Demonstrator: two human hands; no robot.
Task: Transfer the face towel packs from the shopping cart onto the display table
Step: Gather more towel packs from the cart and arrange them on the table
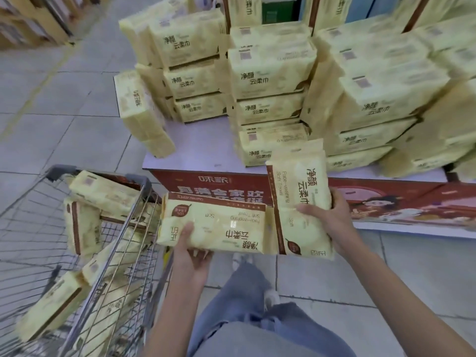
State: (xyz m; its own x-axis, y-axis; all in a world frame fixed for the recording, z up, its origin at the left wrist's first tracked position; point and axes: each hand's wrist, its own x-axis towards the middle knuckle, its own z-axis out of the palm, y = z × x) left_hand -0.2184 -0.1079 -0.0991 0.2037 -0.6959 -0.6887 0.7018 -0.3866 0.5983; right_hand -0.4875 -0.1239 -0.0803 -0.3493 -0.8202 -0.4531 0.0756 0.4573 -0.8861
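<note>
My left hand (192, 251) grips a pale yellow face towel pack (219, 222) lying flat, thumb on top, just right of the shopping cart (123, 243). My right hand (327, 217) holds a second pack (296, 191) upright in front of the display table (201, 148). Several more yellow packs (103, 191) lie jumbled inside the wire cart at lower left. Both held packs hang in the air below the table's front edge.
Stacks of the same packs (270, 73) cover the back and right of the table; one pack (141, 114) leans at its left edge. A red banner (386, 199) runs along the table's front. My legs in blue jeans (244, 318) stand on grey floor tiles.
</note>
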